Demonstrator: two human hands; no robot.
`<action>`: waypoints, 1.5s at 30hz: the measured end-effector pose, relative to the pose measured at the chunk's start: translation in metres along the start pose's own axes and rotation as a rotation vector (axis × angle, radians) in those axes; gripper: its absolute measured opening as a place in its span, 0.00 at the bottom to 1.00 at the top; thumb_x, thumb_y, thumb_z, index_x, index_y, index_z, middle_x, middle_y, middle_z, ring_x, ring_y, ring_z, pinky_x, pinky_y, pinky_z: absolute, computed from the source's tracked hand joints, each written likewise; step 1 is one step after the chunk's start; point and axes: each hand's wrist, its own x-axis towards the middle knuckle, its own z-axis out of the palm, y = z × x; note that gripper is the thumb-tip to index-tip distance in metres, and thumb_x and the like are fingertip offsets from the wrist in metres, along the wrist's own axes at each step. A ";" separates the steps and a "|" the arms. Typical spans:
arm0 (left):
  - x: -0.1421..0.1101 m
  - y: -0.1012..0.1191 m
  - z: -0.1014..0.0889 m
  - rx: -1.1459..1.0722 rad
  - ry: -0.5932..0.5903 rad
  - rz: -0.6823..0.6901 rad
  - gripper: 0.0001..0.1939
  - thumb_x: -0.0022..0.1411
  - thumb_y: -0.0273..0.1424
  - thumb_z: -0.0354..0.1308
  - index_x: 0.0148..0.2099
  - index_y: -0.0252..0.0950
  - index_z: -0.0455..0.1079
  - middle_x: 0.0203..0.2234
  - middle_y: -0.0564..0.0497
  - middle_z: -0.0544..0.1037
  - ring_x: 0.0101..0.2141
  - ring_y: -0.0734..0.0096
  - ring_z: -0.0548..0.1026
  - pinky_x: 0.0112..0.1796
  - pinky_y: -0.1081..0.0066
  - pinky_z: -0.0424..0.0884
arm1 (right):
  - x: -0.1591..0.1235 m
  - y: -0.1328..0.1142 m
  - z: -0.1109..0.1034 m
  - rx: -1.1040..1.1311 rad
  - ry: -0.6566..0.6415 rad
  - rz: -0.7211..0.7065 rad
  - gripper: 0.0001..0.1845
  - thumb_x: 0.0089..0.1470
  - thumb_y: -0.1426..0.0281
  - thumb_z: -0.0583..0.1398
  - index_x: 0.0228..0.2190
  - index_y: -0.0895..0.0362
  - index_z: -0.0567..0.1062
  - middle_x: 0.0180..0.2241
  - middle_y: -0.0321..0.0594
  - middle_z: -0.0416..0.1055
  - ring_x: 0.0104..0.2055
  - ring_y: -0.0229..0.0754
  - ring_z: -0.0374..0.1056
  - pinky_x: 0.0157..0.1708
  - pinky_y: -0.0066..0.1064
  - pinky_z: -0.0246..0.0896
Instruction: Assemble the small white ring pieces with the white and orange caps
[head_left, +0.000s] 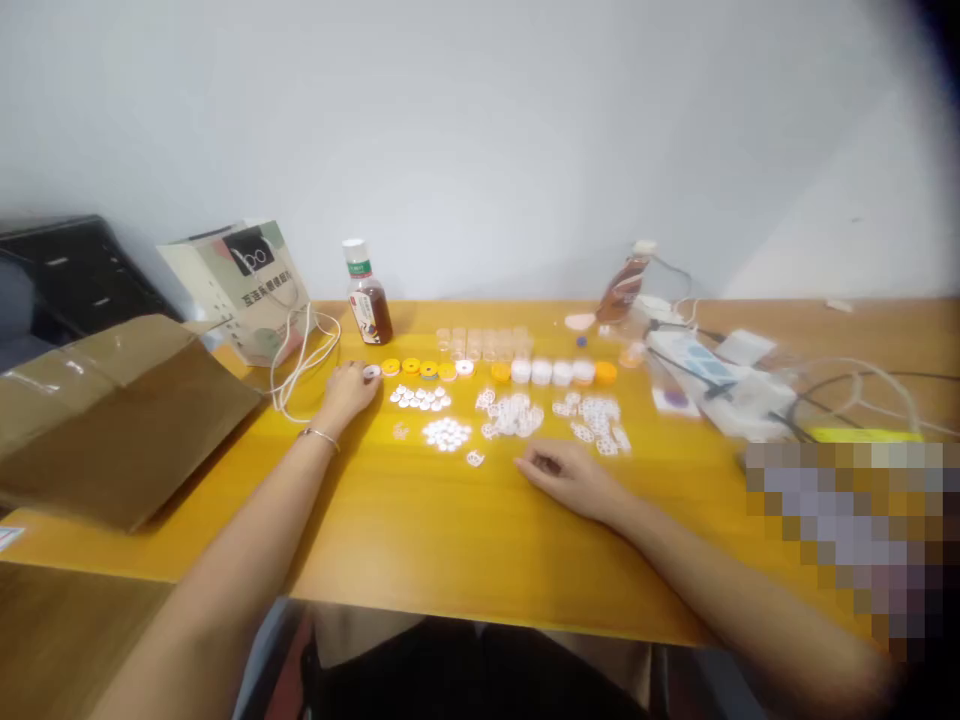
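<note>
My left hand (350, 392) has its fingers closed at a small white round piece with a dark centre (371, 372). That piece stands at the left end of a row of yellow and white round pieces (411, 368). Resting on the table, my right hand (571, 478) has curled fingers, and what they hold, if anything, is hidden. To its left lies a single white openwork piece (475, 458). Heaps of white openwork parts (517, 415) and small white discs (447, 433) lie between my hands, with more white discs (420, 399) just behind.
Clear small cups (480, 345) and white and orange round pieces (562, 374) stand farther back. Two drink bottles (371, 305) flank them. A cardboard box (112, 420), paper bag (255, 290) and white cord (304, 350) occupy the left; power strips and cables (720, 385) the right.
</note>
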 end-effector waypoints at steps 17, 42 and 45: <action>-0.089 0.102 -0.046 -0.520 -0.240 0.834 0.14 0.58 0.40 0.54 0.42 0.37 0.68 0.35 0.49 0.70 0.37 0.69 0.68 0.39 0.69 0.65 | 0.002 0.002 -0.002 -0.016 -0.054 0.023 0.15 0.54 0.63 0.52 0.21 0.57 0.64 0.18 0.32 0.59 0.21 0.33 0.53 0.21 0.25 0.47; -0.081 0.092 -0.042 -0.393 -0.324 0.872 0.12 0.60 0.38 0.52 0.44 0.38 0.68 0.34 0.49 0.69 0.37 0.67 0.66 0.39 0.67 0.62 | 0.002 -0.004 -0.003 -0.020 -0.066 0.044 0.14 0.54 0.62 0.53 0.21 0.57 0.64 0.18 0.31 0.58 0.21 0.33 0.53 0.21 0.25 0.47; -0.083 0.094 -0.036 -0.379 -0.363 0.890 0.10 0.60 0.35 0.52 0.43 0.38 0.69 0.36 0.49 0.70 0.38 0.68 0.67 0.40 0.68 0.62 | 0.002 -0.003 -0.003 -0.013 -0.070 0.033 0.15 0.54 0.62 0.53 0.21 0.57 0.64 0.18 0.31 0.58 0.21 0.33 0.54 0.21 0.25 0.47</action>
